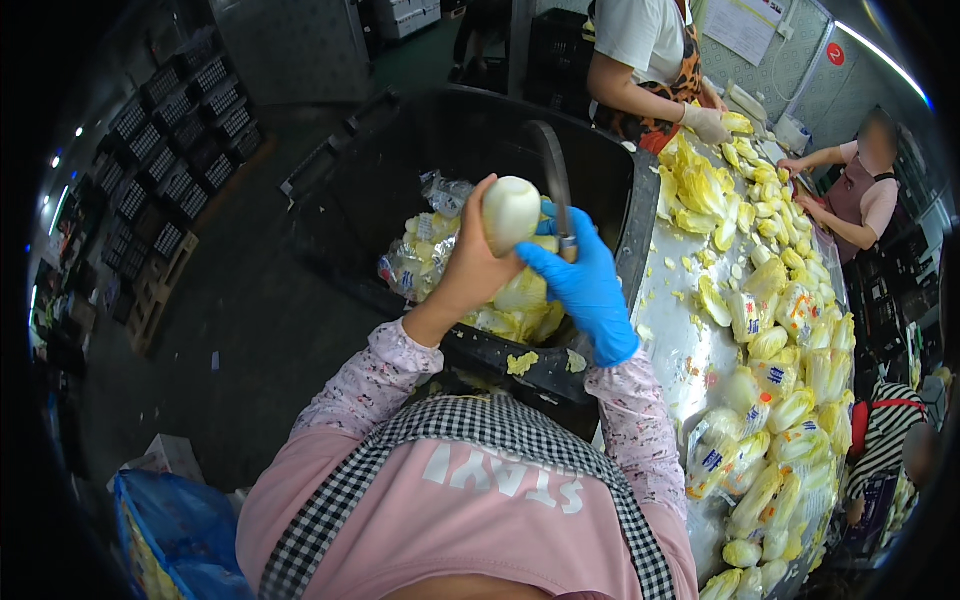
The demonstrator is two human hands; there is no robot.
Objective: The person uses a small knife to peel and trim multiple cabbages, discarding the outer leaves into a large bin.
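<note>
My bare left hand (474,247) grips a napa cabbage heart (512,214), its pale base upward. My right hand (583,277), in a blue glove, is closed around the handle of a knife with a curved blade (555,169), which points up and away from me. The fingertips of that glove are close to the cabbage's lower side; whether they touch it I cannot tell. Both hands are over a black plastic bin (637,225) that holds yellow cabbage leaves (521,304) and crumpled clear printed wrappers (412,270).
Right of the bin, a metal table (671,300) bears many cabbages, several in printed film (776,375). Co-workers stand at its far end and far side. Stacked black crates (180,127) and a wooden pallet (161,292) are at left; a blue bag (180,525) is at lower left.
</note>
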